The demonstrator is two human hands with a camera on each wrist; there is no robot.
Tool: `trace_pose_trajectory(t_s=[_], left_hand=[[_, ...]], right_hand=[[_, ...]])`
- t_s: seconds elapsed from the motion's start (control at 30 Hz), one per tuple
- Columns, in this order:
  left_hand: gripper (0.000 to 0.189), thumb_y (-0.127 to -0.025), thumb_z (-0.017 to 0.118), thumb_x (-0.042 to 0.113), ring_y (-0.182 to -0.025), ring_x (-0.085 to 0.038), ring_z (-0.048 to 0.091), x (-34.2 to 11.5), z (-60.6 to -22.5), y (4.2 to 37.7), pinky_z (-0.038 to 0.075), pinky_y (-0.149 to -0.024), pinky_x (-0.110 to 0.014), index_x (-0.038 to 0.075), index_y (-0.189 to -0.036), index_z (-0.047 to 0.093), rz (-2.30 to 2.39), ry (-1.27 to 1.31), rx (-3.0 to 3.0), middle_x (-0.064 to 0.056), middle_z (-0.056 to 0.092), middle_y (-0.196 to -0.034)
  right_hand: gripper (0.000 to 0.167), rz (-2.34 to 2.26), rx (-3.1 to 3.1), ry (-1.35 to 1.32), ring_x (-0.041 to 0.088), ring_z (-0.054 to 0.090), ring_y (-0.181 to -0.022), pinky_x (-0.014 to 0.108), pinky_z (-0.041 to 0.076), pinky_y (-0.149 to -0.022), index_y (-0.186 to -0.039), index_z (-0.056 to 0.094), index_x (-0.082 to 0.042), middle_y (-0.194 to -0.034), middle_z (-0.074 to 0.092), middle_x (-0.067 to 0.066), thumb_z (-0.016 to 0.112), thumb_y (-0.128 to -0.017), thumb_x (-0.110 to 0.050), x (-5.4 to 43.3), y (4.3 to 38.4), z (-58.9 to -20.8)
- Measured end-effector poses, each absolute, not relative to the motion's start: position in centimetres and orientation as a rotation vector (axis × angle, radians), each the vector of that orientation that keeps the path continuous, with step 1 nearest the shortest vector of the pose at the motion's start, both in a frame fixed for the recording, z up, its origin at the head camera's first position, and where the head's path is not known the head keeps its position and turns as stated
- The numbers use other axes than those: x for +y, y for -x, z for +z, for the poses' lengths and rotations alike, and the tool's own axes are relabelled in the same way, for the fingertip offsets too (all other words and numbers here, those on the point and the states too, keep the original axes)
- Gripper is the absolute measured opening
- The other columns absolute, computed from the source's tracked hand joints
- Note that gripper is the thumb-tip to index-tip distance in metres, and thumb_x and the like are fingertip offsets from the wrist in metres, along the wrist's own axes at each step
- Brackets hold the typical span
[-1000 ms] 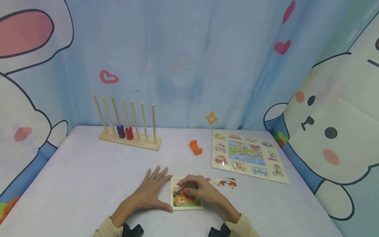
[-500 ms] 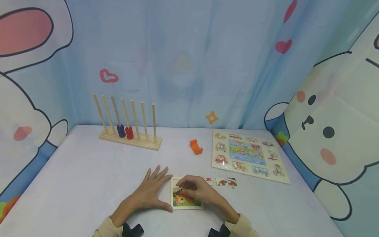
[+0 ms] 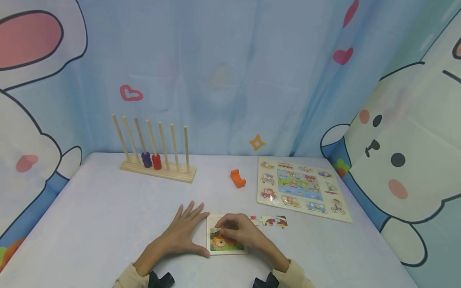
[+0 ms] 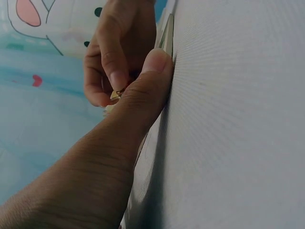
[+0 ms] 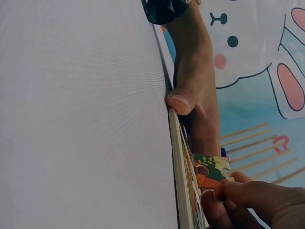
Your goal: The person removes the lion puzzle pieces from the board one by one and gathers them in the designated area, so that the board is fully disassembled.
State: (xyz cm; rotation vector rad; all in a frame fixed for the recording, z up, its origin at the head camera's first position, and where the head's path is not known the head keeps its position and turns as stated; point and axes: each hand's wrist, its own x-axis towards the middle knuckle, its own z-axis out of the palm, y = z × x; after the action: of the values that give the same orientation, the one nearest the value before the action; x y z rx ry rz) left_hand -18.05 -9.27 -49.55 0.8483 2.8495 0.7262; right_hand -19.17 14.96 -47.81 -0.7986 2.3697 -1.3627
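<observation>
On the white table (image 3: 90, 224), close to the person, a small wooden frame (image 3: 228, 253) lies flat, and in it there is a picture with an orange animal. The left hand (image 3: 181, 236) is spread along the left side of this frame: the thumb touches the near corner, and the fingers are straight and grasp nothing. I think it stays flat there so that the frame does not slide.

The right hand (image 3: 243, 230) is above the frame and pinches a puzzle piece (image 5: 213, 171) between thumb and fingers. In the right wrist view the piece is tilted up from the frame, and it is held near its edge, probably to leave the printed side visible. How the other fingers of this hand curl is partly hidden.

Just beyond the right hand, three loose pieces (image 3: 267, 221) lie in a row, perhaps to be easily reached; the hand partly covers one.

Farther away, an orange block (image 3: 238, 179) lies alone. To its right is a large puzzle board (image 3: 265, 204); to its left, a peg rack (image 3: 174, 175) carries blue beads (image 3: 146, 160) and red beads (image 3: 156, 162), each colour kept upright by its own peg.
</observation>
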Motion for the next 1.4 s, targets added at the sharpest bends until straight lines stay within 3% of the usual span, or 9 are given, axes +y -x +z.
trace_pose_trajectory(t_s=[0.27,0.5,0.6,0.73,0.97,1.23,1.4], left_hand=[[0.113,-0.056,0.069,0.081,-0.147,-0.035,0.005,-9.3,-49.6,18.0,-0.003,-0.116,-0.059,0.022,-0.147,0.038,0.724,-0.837,2.855,-0.007,0.020,-0.159],[0.113,-0.057,0.070,0.079,-0.147,-0.036,0.006,-9.1,-49.8,17.9,-0.003,-0.115,-0.060,0.020,-0.147,0.039,0.742,-0.859,2.858,-0.009,0.021,-0.159],[0.113,-0.057,0.071,0.078,-0.147,-0.037,0.007,-9.1,-49.9,17.9,-0.002,-0.115,-0.061,0.018,-0.146,0.039,0.743,-0.869,2.867,-0.010,0.023,-0.158],[0.113,-0.057,0.070,0.079,-0.147,-0.036,0.007,-9.0,-49.9,17.9,-0.002,-0.115,-0.060,0.018,-0.146,0.039,0.739,-0.860,2.869,-0.009,0.023,-0.158],[0.113,-0.056,0.070,0.080,-0.147,-0.035,0.007,-9.0,-49.7,17.9,-0.001,-0.116,-0.060,0.018,-0.147,0.039,0.720,-0.837,2.872,-0.008,0.022,-0.159],[0.113,-0.057,0.069,0.080,-0.147,-0.036,0.007,-9.1,-49.5,18.0,-0.002,-0.115,-0.060,0.018,-0.146,0.039,0.719,-0.832,2.868,-0.009,0.022,-0.158],[0.114,-0.057,0.069,0.080,-0.147,-0.036,0.006,-9.2,-49.6,18.0,-0.002,-0.115,-0.060,0.018,-0.147,0.039,0.725,-0.826,2.865,-0.008,0.022,-0.159]], right_hand=[[0.013,-1.443,2.352,0.775,0.010,0.061,-0.083,0.021,0.051,-0.082,-0.103,0.069,-0.011,-0.091,0.068,0.001,0.063,-0.091,-0.010,15.3,19.3,-47.8],[0.017,-1.504,2.387,0.662,0.016,0.065,-0.091,0.022,0.052,-0.082,-0.106,0.069,-0.001,-0.101,0.070,0.011,0.063,-0.093,-0.009,16.7,18.6,-45.2],[0.017,-1.540,2.401,0.640,0.014,0.064,-0.088,0.021,0.051,-0.076,-0.105,0.069,-0.001,-0.101,0.070,0.013,0.063,-0.093,-0.010,18.1,19.0,-45.4],[0.018,-1.563,2.431,0.615,0.009,0.061,-0.083,0.022,0.050,-0.069,-0.105,0.070,-0.004,-0.101,0.070,0.011,0.065,-0.092,-0.015,20.3,19.8,-46.4],[0.022,-1.526,2.431,0.611,0.012,0.064,-0.086,0.025,0.052,-0.074,-0.105,0.069,-0.005,-0.100,0.069,0.008,0.066,-0.091,-0.021,23.1,20.1,-45.9],[0.015,-1.342,2.396,0.608,0.019,0.059,-0.073,0.026,0.048,-0.059,-0.102,0.068,-0.007,-0.087,0.069,0.006,0.064,-0.092,-0.017,26.0,19.6,-45.5],[0.013,-1.271,2.401,0.634,0.013,0.057,-0.070,0.024,0.047,-0.057,-0.100,0.069,-0.008,-0.085,0.069,0.006,0.066,-0.091,-0.018,26.3,19.5,-45.7]])
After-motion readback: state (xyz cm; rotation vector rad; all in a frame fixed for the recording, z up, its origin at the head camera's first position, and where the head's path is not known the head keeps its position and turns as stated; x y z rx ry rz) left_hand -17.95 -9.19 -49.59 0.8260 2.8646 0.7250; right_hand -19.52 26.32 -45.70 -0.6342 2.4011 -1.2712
